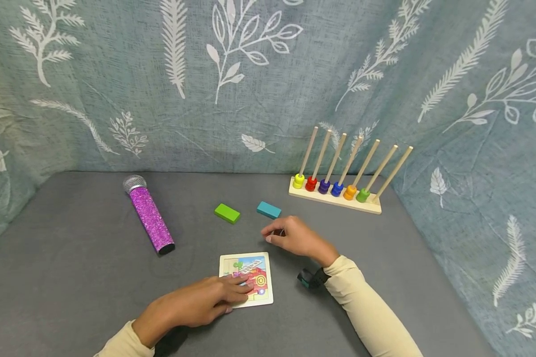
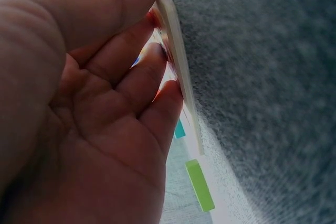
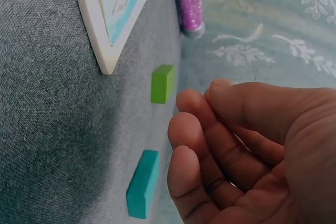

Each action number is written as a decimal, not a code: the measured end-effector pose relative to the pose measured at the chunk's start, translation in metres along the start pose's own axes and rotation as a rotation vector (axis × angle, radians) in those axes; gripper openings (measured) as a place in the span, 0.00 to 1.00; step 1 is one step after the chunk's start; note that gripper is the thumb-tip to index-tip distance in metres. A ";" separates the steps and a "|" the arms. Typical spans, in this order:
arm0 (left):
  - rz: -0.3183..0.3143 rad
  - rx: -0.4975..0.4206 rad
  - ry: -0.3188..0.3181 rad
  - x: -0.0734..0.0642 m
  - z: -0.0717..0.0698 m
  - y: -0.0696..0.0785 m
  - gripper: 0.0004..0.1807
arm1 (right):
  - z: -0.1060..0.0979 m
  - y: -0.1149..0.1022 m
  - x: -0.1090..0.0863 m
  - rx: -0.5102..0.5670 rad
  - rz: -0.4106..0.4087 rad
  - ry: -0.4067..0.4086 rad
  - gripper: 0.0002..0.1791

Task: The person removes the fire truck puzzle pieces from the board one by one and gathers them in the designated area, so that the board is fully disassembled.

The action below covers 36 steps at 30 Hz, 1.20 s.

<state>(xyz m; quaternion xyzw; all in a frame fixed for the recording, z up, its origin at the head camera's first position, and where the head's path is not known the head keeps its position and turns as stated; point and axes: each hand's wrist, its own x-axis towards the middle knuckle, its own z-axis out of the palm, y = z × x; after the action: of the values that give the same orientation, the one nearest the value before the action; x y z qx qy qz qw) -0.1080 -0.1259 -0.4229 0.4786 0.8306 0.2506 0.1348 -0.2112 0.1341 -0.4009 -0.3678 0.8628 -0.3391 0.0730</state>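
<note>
My left hand [image 1: 205,301] rests on the lower left of a small wooden picture puzzle [image 1: 260,270] with a pale frame and a red vehicle with a ladder. In the left wrist view its fingertips touch the face of the puzzle [image 2: 180,61], while the thumb lies by the frame's edge. My right hand [image 1: 297,238] hovers beyond the puzzle's far right corner, holding nothing, its fingers loosely bent and the thumb near the index finger. Just past its fingertips lies a teal block [image 1: 269,209]. A green block [image 1: 227,213] lies to the left of that one.
A glittery purple microphone [image 1: 152,218] with a silver head lies at the left. At the back right stands a wooden peg rack [image 1: 312,195] with upright rods and coloured rings. A leaf-patterned curtain [image 1: 187,134] hangs behind the grey table [image 1: 71,277].
</note>
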 end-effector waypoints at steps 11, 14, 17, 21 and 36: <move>-0.016 -0.012 -0.028 0.001 0.000 0.000 0.22 | 0.015 -0.010 -0.003 0.125 0.009 -0.111 0.10; -0.010 -0.012 -0.029 0.000 -0.001 -0.001 0.22 | 0.021 -0.011 -0.002 0.123 -0.006 -0.137 0.10; 0.013 -0.004 -0.013 0.000 0.000 -0.001 0.22 | 0.026 -0.013 -0.001 0.113 -0.013 -0.151 0.10; 0.056 0.030 0.024 -0.001 0.000 -0.002 0.22 | 0.032 -0.016 0.002 0.112 -0.032 -0.164 0.09; 0.098 0.070 0.071 -0.002 0.003 -0.003 0.20 | 0.047 -0.025 0.016 0.055 -0.067 -0.204 0.11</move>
<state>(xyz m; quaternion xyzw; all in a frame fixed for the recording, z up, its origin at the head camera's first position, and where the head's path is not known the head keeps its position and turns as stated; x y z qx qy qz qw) -0.1078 -0.1275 -0.4268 0.5141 0.8186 0.2448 0.0758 -0.1904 0.0855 -0.4185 -0.4268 0.8285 -0.3257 0.1593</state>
